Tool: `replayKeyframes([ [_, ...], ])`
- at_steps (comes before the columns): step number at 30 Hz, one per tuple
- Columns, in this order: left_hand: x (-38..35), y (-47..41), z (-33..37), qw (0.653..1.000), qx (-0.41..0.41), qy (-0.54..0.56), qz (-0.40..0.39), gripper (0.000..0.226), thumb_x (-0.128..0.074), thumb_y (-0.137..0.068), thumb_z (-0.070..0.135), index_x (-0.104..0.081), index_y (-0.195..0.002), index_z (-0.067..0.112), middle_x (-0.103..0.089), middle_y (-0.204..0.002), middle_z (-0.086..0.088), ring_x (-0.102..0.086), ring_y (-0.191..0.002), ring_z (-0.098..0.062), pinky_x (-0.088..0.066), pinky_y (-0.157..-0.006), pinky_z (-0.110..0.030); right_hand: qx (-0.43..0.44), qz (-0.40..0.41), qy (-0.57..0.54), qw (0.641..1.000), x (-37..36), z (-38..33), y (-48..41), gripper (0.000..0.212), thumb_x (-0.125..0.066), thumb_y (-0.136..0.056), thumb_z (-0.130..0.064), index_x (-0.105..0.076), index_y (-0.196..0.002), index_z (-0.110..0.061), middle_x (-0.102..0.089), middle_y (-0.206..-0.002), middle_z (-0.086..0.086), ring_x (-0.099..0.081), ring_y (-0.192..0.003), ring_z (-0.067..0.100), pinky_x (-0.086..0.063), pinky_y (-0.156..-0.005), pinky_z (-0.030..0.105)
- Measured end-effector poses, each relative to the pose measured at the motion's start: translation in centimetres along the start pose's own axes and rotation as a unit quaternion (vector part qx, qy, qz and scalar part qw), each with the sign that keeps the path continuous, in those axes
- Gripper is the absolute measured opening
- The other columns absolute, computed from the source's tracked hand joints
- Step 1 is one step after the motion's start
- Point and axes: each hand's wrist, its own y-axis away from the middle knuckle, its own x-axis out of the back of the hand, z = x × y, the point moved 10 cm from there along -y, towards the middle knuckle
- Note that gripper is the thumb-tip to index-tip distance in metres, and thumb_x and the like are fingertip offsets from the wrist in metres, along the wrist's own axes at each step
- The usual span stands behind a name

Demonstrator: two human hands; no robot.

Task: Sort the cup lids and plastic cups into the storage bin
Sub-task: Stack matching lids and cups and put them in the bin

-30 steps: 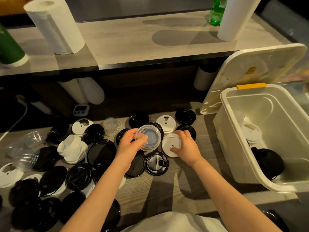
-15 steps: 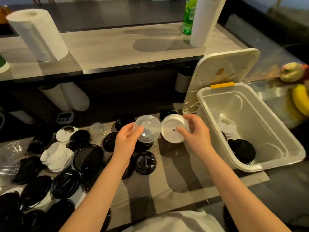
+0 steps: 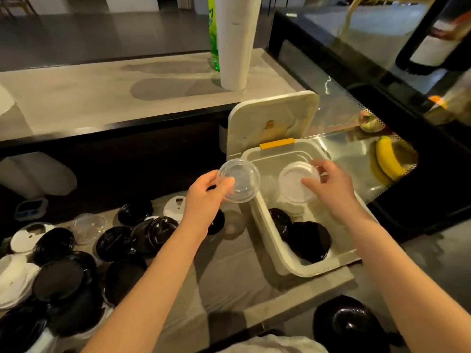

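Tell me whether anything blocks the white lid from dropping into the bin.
Nothing visible does. The right hand holds the white lid over the open bin, whose cover stands tipped up behind it. Black lids lie on the bin's floor, nearer the person.

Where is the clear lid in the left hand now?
In the head view, near the centre, the left hand holds the clear lid at the left edge of the storage bin, left of the white lid.

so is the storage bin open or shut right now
Open. The storage bin has its lid tipped up behind it, and black cup lids lie in plain sight on its floor.
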Motion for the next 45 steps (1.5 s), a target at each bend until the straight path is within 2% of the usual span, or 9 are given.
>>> replayKeyframes([
  [4,-2.8,-1.4,0.5,0.999,-0.002,-0.033,0.008,0.056,-0.062,-0.066,0.055,-0.065,-0.111,0.023,-0.066,-0.105,-0.003,-0.063,-0.100,-0.020,-0.053,-0.089,-0.044,0.024,-0.133,0.150,0.980,-2.4,1.7,-4.6,0.047,-0.068,-0.083,-0.016,-0.053,-0.127,-0.009,-0.053,-0.127,0.010,-0.050,-0.115,0.026,-0.037,-0.089,0.028],
  [10,-4.5,-2.8,0.2,0.998,0.021,-0.045,0.038,0.028,-0.062,-0.087,0.028,-0.064,-0.113,0.018,-0.067,-0.106,-0.003,-0.063,-0.100,-0.019,-0.053,-0.088,-0.038,0.069,-0.313,0.331,0.887,-9.2,4.9,-8.1,0.039,-0.057,-0.089,-0.012,-0.053,-0.128,-0.008,-0.052,-0.132,0.012,-0.050,-0.120,0.027,-0.041,-0.092,0.029],
  [15,-5.2,-3.1,0.4,0.998,0.022,-0.037,0.055,0.030,-0.061,-0.088,0.022,-0.062,-0.117,0.015,-0.067,-0.106,-0.003,-0.064,-0.098,-0.017,-0.052,-0.080,-0.028,0.061,-0.390,0.361,0.845,-13.0,8.3,-9.3,0.043,-0.054,-0.089,-0.010,-0.051,-0.133,-0.012,-0.046,-0.140,0.010,-0.047,-0.126,0.027,-0.039,-0.101,0.031],
  [28,-6.7,-3.9,0.0,0.996,0.034,-0.055,0.064,0.042,-0.066,-0.081,0.036,-0.062,-0.118,0.017,-0.066,-0.108,0.000,-0.063,-0.101,-0.015,-0.053,-0.085,-0.032,0.091,-0.326,0.307,0.890,-15.0,10.5,-9.6,0.036,-0.046,-0.096,-0.016,-0.052,-0.131,-0.016,-0.050,-0.136,0.010,-0.048,-0.122,0.030,-0.041,-0.097,0.033],
  [32,-6.7,-4.6,-0.1,0.993,0.049,-0.070,0.076,0.035,-0.065,-0.086,0.030,-0.053,-0.118,0.022,-0.059,-0.116,0.003,-0.060,-0.104,-0.015,-0.052,-0.090,-0.036,0.101,-0.250,0.204,0.941,-11.6,7.3,-10.4,0.034,-0.048,-0.095,-0.016,-0.056,-0.128,-0.015,-0.060,-0.125,0.009,-0.056,-0.112,0.028,-0.046,-0.092,0.034],
  [35,-7.4,-5.3,0.0,0.991,0.056,-0.105,0.069,0.051,-0.066,-0.084,0.031,-0.050,-0.130,0.014,-0.055,-0.119,0.003,-0.056,-0.112,-0.017,-0.049,-0.096,-0.042,0.095,-0.175,-0.062,0.978,-7.5,3.2,-10.0,0.022,-0.054,-0.094,-0.017,-0.065,-0.112,-0.014,-0.067,-0.104,0.005,-0.062,-0.096,0.023,-0.050,-0.086,0.035],
  [37,-8.1,-5.8,0.3,0.988,0.057,-0.131,0.057,0.058,-0.068,-0.081,0.035,-0.050,-0.131,0.011,-0.056,-0.120,0.002,-0.055,-0.116,-0.017,-0.046,-0.099,-0.044,0.046,-0.223,-0.213,0.950,-6.6,1.6,-8.7,0.020,-0.054,-0.095,-0.026,-0.062,-0.112,-0.023,-0.066,-0.108,0.000,-0.063,-0.096,0.018,-0.052,-0.082,0.033],
  [40,-9.0,-6.1,0.7,0.986,0.059,-0.150,0.036,0.074,-0.064,-0.065,0.052,-0.055,-0.128,0.014,-0.060,-0.123,-0.002,-0.058,-0.113,-0.018,-0.048,-0.098,-0.044,0.026,-0.311,-0.252,0.916,-6.8,0.2,-6.6,0.032,-0.061,-0.089,-0.033,-0.056,-0.121,-0.029,-0.063,-0.115,-0.003,-0.062,-0.101,0.011,-0.054,-0.081,0.030],
  [45,-9.6,-6.3,1.3,0.978,0.023,-0.208,0.014,0.057,-0.068,-0.081,0.038,-0.055,-0.130,0.013,-0.058,-0.127,-0.003,-0.057,-0.114,-0.018,-0.048,-0.098,-0.042,-0.009,-0.278,-0.295,0.914,-6.5,0.9,-7.0,0.028,-0.065,-0.087,-0.016,-0.058,-0.113,-0.023,-0.063,-0.110,0.007,-0.064,-0.095,0.017,-0.056,-0.084,0.035],
])
